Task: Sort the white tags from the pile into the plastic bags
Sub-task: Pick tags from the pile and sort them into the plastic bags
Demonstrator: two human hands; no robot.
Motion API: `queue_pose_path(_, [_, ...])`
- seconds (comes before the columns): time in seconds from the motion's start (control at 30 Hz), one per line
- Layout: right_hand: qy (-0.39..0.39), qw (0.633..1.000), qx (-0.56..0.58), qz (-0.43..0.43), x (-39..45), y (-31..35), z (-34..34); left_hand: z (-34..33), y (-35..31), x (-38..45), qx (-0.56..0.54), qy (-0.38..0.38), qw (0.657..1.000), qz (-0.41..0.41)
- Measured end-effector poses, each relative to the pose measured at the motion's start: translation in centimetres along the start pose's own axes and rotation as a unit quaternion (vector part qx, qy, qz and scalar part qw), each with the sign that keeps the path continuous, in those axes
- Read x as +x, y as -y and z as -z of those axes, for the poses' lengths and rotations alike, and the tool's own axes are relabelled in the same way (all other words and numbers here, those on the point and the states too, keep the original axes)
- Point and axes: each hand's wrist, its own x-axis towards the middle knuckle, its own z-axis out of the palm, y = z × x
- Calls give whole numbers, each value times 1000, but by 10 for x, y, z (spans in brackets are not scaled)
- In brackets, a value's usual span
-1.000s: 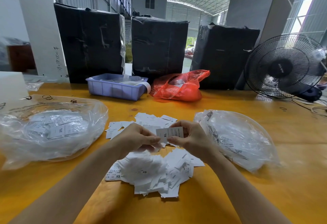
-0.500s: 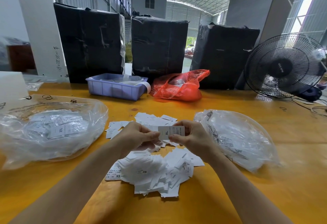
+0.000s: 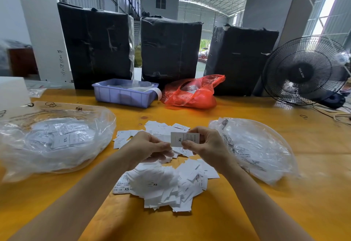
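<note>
White tags lie in a loose pile (image 3: 167, 183) on the yellow table (image 3: 284, 212) nearest the person, several showing "XS". Just above the pile both hands meet: the right hand (image 3: 207, 148) pinches a tag marked XL (image 3: 180, 139) between thumb and fingertips, held upright, and the left hand (image 3: 148, 147) has its fingers curled with the tips at the tag's lower left edge; whether they grasp it cannot be told. More tags (image 3: 161, 128) are scattered beyond the hands. To the left sits a clear plastic bag (image 3: 55, 142) with tags inside, one reading XXL; to the right lies another clear bag (image 3: 254, 149). Farther back stand a purple bin (image 3: 123, 96), a red bag (image 3: 191, 92), a black fan (image 3: 303, 71) and three black-wrapped bales (image 3: 171, 50).
</note>
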Motion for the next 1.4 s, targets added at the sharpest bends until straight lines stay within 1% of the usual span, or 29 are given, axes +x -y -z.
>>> queue_pose_path(0.27, [0,999,49,3,-1,2,1,0,0,0,-15,2,1000,2])
queue_pose_path(0.37, [12,999,39,5,-2,2,-1,-1,0,-1,-24,4,1000,4])
queue_pose_path(0.53, [9,1000,12,8,-2,1,-3,-2,-1,0,-43,6,999,11])
queue_pose_path(0.77, [46,999,-26,6,1,-2,-4,-1,-1,0,-38,-7,999,12])
queue_pose_path(0.97, [40,999,-7,1,1,-1,-2,-3,-2,-1,-31,-12,999,8])
queue_pose_path(1.07, [64,998,0,-15,1,-1,0,-5,-2,-1,-23,-21,1000,3])
queue_pose_path(1.23, [144,988,-14,-54,-2,1,-4,-12,0,0,7,-22,1000,-8])
queue_pose_path(1.33, [153,985,-45,-63,-1,0,-5,-16,3,0,1,-24,1000,-13])
queue_pose_path(1.4, [144,986,-40,-68,0,-1,-6,-18,4,0,-8,-26,999,-18])
